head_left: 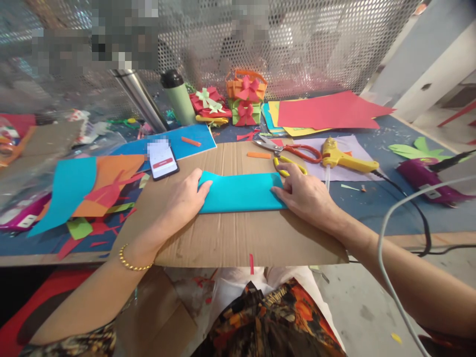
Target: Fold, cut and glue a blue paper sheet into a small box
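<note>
A folded piece of blue paper [241,193] lies lengthwise across a brown cardboard sheet [238,238]. My left hand [189,196] grips its left end, thumb on top and fingers curled round the far edge. At the other end my right hand [301,191] holds it the same way, thumb against the near right corner. Just beyond my right hand are yellow-handled pliers [290,167], partly hidden by the fingers. Red-handled scissors [303,152] lie behind them, blades pointing left. An orange paper strip [259,155] rests past the blue paper.
A yellow glue gun [347,159] with a cord lies right on lilac paper. A phone [162,159] is at the left, near scattered paper scraps [107,191]. Behind stand a green bottle [178,99], small paper baskets [246,96] and stacked coloured sheets [330,111]. A pale cable [380,248] hangs at right.
</note>
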The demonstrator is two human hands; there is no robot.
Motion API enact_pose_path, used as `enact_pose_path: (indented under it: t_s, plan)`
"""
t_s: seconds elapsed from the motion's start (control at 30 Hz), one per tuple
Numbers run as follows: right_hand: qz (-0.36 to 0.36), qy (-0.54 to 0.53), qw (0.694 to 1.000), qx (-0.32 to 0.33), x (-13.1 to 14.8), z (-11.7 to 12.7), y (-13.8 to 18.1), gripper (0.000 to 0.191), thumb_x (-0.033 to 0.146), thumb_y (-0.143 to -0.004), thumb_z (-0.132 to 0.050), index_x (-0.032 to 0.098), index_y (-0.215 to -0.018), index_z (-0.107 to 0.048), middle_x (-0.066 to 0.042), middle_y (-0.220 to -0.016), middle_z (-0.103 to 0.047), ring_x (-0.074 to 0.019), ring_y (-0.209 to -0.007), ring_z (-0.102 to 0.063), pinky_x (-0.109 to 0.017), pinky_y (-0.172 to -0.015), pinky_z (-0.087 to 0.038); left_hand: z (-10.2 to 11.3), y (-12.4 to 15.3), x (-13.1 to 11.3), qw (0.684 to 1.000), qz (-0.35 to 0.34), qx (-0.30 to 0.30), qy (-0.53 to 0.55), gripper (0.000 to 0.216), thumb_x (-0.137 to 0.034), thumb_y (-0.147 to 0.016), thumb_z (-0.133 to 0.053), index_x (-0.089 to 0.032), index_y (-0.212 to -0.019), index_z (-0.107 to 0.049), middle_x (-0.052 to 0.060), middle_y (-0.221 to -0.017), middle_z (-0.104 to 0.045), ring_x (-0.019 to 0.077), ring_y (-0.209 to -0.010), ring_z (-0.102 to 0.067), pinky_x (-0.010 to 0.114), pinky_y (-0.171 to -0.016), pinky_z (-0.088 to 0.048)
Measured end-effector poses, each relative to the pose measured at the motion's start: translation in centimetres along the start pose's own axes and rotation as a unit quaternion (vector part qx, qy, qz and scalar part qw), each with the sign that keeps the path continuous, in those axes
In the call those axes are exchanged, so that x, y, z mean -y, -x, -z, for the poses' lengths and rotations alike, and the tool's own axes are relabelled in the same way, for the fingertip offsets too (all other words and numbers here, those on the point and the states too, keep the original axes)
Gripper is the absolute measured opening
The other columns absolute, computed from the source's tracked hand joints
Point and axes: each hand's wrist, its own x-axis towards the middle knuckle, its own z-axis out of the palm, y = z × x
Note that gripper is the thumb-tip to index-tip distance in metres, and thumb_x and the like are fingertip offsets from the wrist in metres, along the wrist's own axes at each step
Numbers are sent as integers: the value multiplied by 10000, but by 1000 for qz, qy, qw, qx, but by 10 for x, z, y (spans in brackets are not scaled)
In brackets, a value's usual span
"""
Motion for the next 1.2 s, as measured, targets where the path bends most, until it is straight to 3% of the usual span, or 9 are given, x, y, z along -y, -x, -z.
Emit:
enact_pose_path:
  t_s: [0.3,0.6,0.77,0.97,1.1,1.2]
  plan:
    - [-12,3,1000,2,0,0,-3,502,334,-913,-618,162,-1380,-554,-44,-775,-736,-274,-789,-709,-322,-636,-387,-7,-6,2,999,14,13,-29,229,-272,-962,-511,-265,-787,-364,-23,-640,-424,185,-587,-409,308,-571,-256]
    - [-3,6,1000,-8,0,0,-3,459,350,-905,-600,182,-1331,-576,-39,-769,-728,-268,-757,-703,-322,-617,-383,-7,-6,3,999,7,7,-34,178,-280,-968,-568,-253,-826,-465,11,-686,-548,209,-632,-531,296,-581,-296]
    - [-2,15,1000,-3,0,-1,-4,444,352,-909,-595,186,-1320,-596,-51,-785,-740,-279,-781,-716,-329,-617,-396,-14,-7,5,999,6,4,-43,59,-277,-983,-572,-219,-990,-569,41,-777,-648,232,-718,-623,292,-600,-341]
    - [-21,27,999,1,-3,-4,-4,453,375,-901,-605,201,-1318,-606,-48,-754,-723,-304,-765,-710,-331,-595,-376,-13,-1,-6,991,53,30,-116,430,-322,-1023,-595,-112,-1388,-504,130,-956,-754,279,-848,-727,310,-624,-394]
    - [-22,25,999,7,-5,-4,-5,456,397,-904,-596,209,-1320,-610,-51,-758,-721,-299,-730,-689,-331,-576,-349,-15,1,-4,986,85,41,-140,548,-406,-1054,-582,-85,-1475,-441,178,-1026,-768,320,-947,-762,332,-693,-455]
    - [-23,32,999,3,-5,-4,-4,453,402,-900,-597,209,-1309,-617,-60,-775,-724,-296,-726,-684,-324,-570,-315,-17,2,1,985,87,44,-142,511,-428,-1060,-580,-92,-1428,-469,174,-1036,-773,313,-970,-767,326,-703,-452]
